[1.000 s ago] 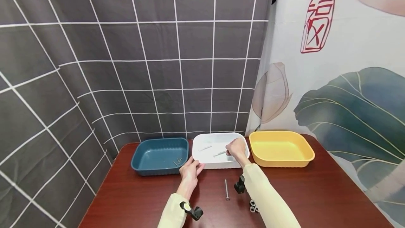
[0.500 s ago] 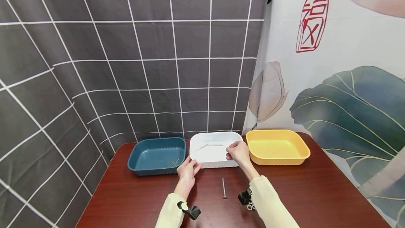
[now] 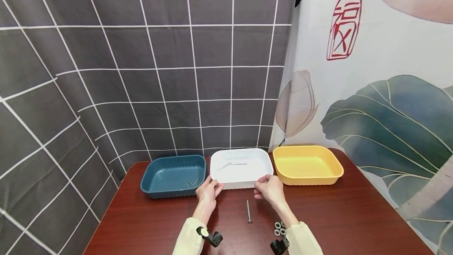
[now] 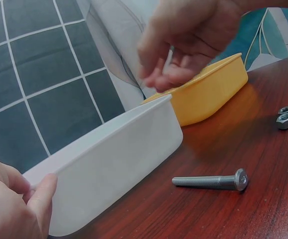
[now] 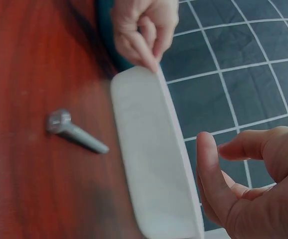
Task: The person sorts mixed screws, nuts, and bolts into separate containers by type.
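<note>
My left hand [image 3: 207, 194] pinches the near left corner of a white plastic tray [image 3: 235, 185], thumb [image 4: 45, 196] against the outer wall. Two slim silver bolts [image 3: 239, 164] lie in that tray. By the tray's near right corner is my right hand [image 3: 270, 189], its fingers [image 5: 208, 154] loosely bent, with a gap between thumb and fingertip in the right wrist view. In front of the tray a silver bolt [image 4: 209, 182] lies on the table, its head toward me. Several hex nuts [image 4: 285, 122] sit grouped near my right wrist.
Left of the white tray stands a blue tray [image 3: 170, 194] holding a few small brass-coloured screws [image 3: 191, 184]. A yellow tray [image 3: 308, 181] is close on its right. All three stand along the back of the reddish-brown table [image 3: 141, 223], before hanging curtains [image 3: 212, 85].
My right hand has let a bolt go into the white tray, where it now lies beside another. The hand has drawn back toward me; my left hand has kept its grip on the tray.
</note>
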{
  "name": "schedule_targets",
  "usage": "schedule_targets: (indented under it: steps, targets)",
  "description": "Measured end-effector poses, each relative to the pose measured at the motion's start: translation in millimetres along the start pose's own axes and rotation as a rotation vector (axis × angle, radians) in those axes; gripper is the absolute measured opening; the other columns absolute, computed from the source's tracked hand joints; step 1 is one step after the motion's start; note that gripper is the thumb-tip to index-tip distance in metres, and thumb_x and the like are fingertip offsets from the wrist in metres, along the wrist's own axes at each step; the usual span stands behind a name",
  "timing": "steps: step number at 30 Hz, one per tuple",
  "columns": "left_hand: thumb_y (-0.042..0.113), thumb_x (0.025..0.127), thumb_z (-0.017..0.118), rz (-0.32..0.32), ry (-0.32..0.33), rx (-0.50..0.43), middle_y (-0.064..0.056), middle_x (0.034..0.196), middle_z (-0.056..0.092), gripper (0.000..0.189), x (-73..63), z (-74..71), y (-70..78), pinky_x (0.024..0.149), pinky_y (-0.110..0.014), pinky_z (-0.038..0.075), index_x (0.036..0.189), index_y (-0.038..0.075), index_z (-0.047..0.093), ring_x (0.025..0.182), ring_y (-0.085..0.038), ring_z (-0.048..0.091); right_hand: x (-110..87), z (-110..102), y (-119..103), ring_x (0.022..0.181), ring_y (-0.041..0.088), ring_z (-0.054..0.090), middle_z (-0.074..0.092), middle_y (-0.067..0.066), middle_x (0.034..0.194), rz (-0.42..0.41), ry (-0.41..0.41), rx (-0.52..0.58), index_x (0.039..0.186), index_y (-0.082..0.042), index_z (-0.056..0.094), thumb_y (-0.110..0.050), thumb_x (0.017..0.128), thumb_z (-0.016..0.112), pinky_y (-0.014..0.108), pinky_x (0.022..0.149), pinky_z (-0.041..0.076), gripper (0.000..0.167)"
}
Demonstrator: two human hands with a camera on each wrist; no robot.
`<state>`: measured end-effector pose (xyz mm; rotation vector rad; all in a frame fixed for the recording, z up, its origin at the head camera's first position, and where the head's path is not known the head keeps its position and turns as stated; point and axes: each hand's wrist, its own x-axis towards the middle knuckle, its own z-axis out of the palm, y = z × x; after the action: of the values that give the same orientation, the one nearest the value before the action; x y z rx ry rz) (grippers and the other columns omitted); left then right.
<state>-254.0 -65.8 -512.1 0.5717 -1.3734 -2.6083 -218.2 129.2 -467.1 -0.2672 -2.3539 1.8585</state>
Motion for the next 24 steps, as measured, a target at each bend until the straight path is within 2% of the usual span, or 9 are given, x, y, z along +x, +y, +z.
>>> schedule_targets:
  steps: [5,14,24]
  targets:
    - [-0.023,0.082,0.051,0.002,0.004,-0.001,-0.011,0.082,0.062,0.058,0.2,0.1,0.1,0.073,-0.034,0.063,0.140,-0.017,0.045,0.065,-0.013,0.063,-7.6,3,14,0.051,0.019,0.065,0.063,0.013,0.065,0.035,0.005,-0.019,0.087,0.009,0.062,0.006,0.081,0.063,0.032,0.047,0.061,0.007]
    - [-0.023,0.082,0.050,0.004,0.007,0.002,-0.013,0.084,0.061,0.058,-0.1,0.0,0.4,0.073,-0.034,0.063,0.140,-0.018,0.044,0.065,-0.014,0.063,-16.2,9,36,0.049,0.021,0.065,0.061,0.012,0.063,0.035,0.000,-0.101,0.086,0.006,0.060,0.004,0.080,0.065,0.033,0.043,0.059,0.008]
    - [-0.023,0.082,0.050,-0.004,0.003,0.000,-0.015,0.093,0.061,0.059,-0.3,0.4,1.9,0.075,-0.035,0.063,0.141,-0.017,0.043,0.067,-0.014,0.063,-20.0,18,49,0.039,0.015,0.059,0.059,0.007,0.057,0.024,0.000,-0.229,0.084,0.001,0.060,0.000,0.077,0.067,0.030,0.037,0.056,0.010]
